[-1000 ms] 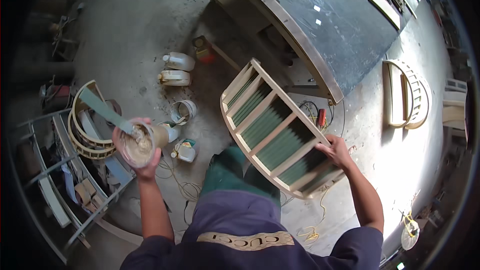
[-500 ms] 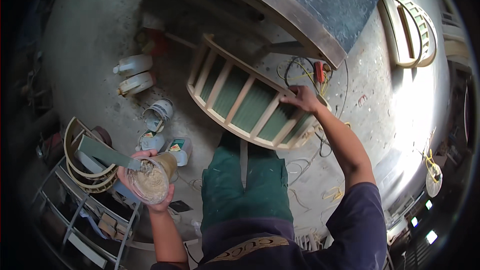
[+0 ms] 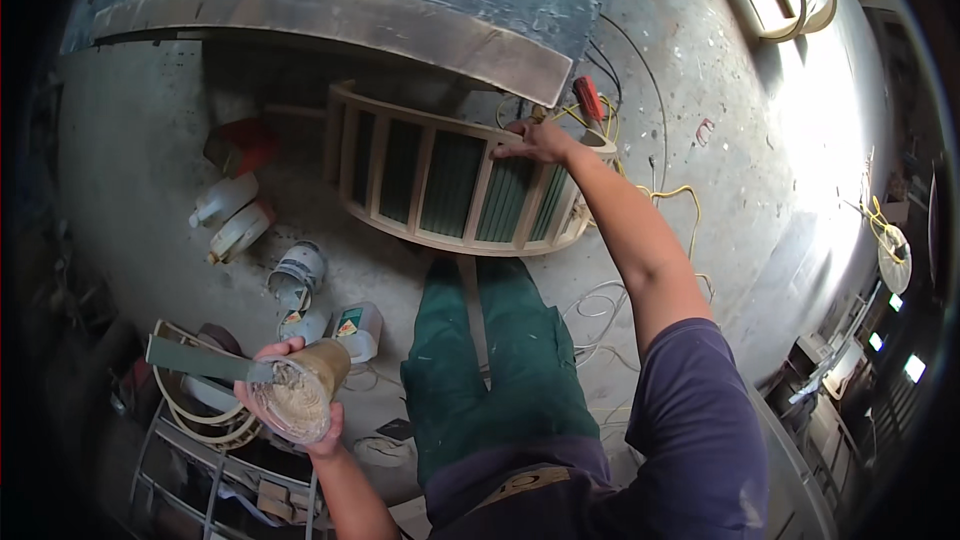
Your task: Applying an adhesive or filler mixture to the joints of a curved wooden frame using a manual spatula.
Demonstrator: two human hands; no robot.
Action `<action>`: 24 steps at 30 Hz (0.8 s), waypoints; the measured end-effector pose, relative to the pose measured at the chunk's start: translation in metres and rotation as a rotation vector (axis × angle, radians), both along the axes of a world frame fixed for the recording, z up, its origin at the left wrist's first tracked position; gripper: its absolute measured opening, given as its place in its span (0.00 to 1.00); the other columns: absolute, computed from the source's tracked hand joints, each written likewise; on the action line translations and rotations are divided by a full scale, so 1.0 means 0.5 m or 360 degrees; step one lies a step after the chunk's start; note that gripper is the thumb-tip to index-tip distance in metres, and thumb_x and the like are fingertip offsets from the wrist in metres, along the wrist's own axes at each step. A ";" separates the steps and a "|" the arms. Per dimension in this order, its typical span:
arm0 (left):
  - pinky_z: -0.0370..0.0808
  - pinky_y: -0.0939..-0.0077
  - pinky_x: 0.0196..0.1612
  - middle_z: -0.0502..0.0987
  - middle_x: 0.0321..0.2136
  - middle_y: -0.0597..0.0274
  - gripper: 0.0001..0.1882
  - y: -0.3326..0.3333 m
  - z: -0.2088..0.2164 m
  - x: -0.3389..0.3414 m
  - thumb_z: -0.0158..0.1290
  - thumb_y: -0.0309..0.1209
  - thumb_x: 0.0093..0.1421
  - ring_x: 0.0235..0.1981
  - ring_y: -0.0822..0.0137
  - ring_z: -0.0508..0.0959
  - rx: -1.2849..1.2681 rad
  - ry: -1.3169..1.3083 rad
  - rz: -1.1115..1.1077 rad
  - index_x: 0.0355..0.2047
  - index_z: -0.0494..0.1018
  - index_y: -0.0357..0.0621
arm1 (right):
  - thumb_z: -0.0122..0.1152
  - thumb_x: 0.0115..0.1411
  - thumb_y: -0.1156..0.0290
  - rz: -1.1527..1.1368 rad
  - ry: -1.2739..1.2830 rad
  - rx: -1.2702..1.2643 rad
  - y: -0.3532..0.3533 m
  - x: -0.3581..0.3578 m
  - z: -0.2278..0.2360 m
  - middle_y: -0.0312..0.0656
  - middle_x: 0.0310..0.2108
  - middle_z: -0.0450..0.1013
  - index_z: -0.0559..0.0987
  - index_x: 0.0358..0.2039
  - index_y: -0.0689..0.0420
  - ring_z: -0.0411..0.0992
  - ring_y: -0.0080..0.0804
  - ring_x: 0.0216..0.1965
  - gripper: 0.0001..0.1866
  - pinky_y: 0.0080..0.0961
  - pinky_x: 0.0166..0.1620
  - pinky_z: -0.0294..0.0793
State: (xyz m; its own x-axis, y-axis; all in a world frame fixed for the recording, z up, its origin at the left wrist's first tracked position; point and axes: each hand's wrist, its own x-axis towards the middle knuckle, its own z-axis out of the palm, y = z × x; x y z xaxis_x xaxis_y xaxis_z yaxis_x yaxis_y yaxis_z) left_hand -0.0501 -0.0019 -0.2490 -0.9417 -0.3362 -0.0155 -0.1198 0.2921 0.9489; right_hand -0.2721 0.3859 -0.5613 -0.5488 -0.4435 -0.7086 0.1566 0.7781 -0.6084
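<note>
In my left hand (image 3: 328, 438) is a clear plastic cup (image 3: 327, 368) of beige, putty-like paste (image 3: 300, 402), tilted so its mouth shows. A flat putty knife (image 3: 205, 360) with a green-grey handle stands in the paste, its handle pointing left. My right hand (image 3: 546, 143) grips the upper rail of a curved wooden frame (image 3: 479, 195) toward its right end. Pale slats cross the frame, with dark green ribbed panel between them. The frame rests in front of my legs; its underside is hidden.
A large dark-topped table (image 3: 400, 15) overhangs beyond the frame. Jugs (image 3: 240, 233), a bucket (image 3: 298, 270) and a clear container (image 3: 358, 330) stand left. Curved pieces lie on a metal rack (image 3: 210, 490). A red tool (image 3: 588, 98) and cables (image 3: 690, 195) lie right.
My view has turned, and the table and frame sit farther left. The frame lies straighter across, my right hand still on its rail. The putty knife's handle has swung to point more level leftward.
</note>
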 end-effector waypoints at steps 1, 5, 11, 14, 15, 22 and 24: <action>0.68 0.50 0.61 0.67 0.56 0.46 0.58 0.012 0.002 -0.007 0.71 0.51 0.49 0.54 0.50 0.72 0.0031 -0.0004 -0.0012 0.70 0.47 0.42 | 0.69 0.55 0.35 -0.0031 0.0140 -0.0004 0.001 0.000 0.003 0.52 0.35 0.81 0.86 0.45 0.54 0.80 0.50 0.41 0.34 0.40 0.47 0.76; 0.68 0.50 0.61 0.66 0.56 0.45 0.59 0.052 -0.011 -0.032 0.71 0.51 0.50 0.54 0.49 0.72 0.0042 0.0005 -0.0089 0.71 0.46 0.45 | 0.69 0.56 0.39 -0.0229 0.0383 0.0386 -0.016 -0.010 0.100 0.56 0.44 0.79 0.80 0.52 0.61 0.78 0.55 0.46 0.38 0.45 0.51 0.76; 0.69 0.50 0.60 0.66 0.56 0.46 0.59 0.101 -0.025 -0.063 0.71 0.49 0.50 0.55 0.49 0.72 0.0120 0.0005 -0.0182 0.71 0.46 0.46 | 0.69 0.58 0.65 -0.0525 0.1413 0.0340 0.045 0.183 0.060 0.49 0.66 0.65 0.73 0.62 0.57 0.68 0.52 0.60 0.31 0.45 0.62 0.67; 0.68 0.49 0.61 0.67 0.54 0.44 0.61 0.116 -0.036 -0.064 0.72 0.49 0.47 0.53 0.50 0.73 0.0120 -0.0071 -0.0160 0.70 0.44 0.48 | 0.67 0.59 0.65 -0.0581 0.1340 0.0297 0.034 0.209 0.056 0.49 0.67 0.64 0.73 0.63 0.55 0.66 0.54 0.61 0.30 0.46 0.65 0.64; 0.68 0.49 0.61 0.67 0.54 0.45 0.60 0.123 -0.038 -0.068 0.73 0.49 0.46 0.53 0.50 0.73 0.0128 -0.0057 -0.0179 0.69 0.45 0.47 | 0.67 0.59 0.65 -0.0591 0.1367 0.0311 0.034 0.211 0.055 0.49 0.68 0.63 0.72 0.63 0.55 0.66 0.55 0.62 0.31 0.46 0.65 0.64; 0.68 0.49 0.61 0.67 0.56 0.45 0.59 0.178 -0.054 -0.110 0.72 0.49 0.49 0.55 0.49 0.72 0.0093 0.0014 -0.0473 0.71 0.45 0.49 | 0.65 0.61 0.68 -0.0895 0.1231 0.0166 0.044 0.256 0.112 0.51 0.67 0.63 0.71 0.62 0.57 0.64 0.55 0.65 0.29 0.45 0.65 0.65; 0.68 0.49 0.61 0.67 0.56 0.44 0.58 0.193 -0.058 -0.118 0.72 0.49 0.49 0.55 0.49 0.72 0.0096 0.0024 -0.0537 0.70 0.45 0.49 | 0.65 0.62 0.68 -0.0901 0.1044 0.0017 0.044 0.320 0.162 0.52 0.64 0.67 0.72 0.60 0.59 0.66 0.55 0.64 0.26 0.45 0.65 0.66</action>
State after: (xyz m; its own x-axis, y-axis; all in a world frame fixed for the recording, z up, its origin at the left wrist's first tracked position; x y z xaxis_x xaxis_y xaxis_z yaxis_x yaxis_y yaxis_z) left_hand -0.1093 0.0947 -0.2781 -0.9999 -0.0043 -0.0108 -0.0115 0.2563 0.9665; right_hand -0.1122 0.4079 -0.4801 -0.9844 0.0251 -0.1741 0.1424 0.6954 -0.7044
